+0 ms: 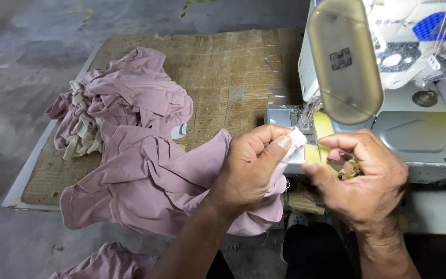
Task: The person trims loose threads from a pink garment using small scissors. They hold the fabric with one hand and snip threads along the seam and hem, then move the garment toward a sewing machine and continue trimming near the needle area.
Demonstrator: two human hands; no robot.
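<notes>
- the left hand (pixel 249 173) pinches the pale edge of the mauve garment (pixel 150 181) between thumb and fingers, closed on the cloth just left of the needle area; the garment trails leftward from the grip and hangs over the near table edge
- the right hand (pixel 365 181) is curled shut around small thread snips (pixel 346 166) (only the metal tips and a yellowish handle show), close beside the left hand but not touching it
- both hands sit at the front of the sewing machine (pixel 414 129), under its beige oval guard (pixel 344 59); little free room between them
- a second heap of mauve and cream pieces (pixel 120 98) lies well apart, toward the far left edge of the cardboard sheet (pixel 233 72); bare cardboard is open behind the hands
- the cardboard is worn, creased, brown, laid on a white board (pixel 27 170); grey concrete floor (pixel 16 62) around it
- the cloth is soft, matte, rumpled; the machine is hard, white, smooth
</notes>
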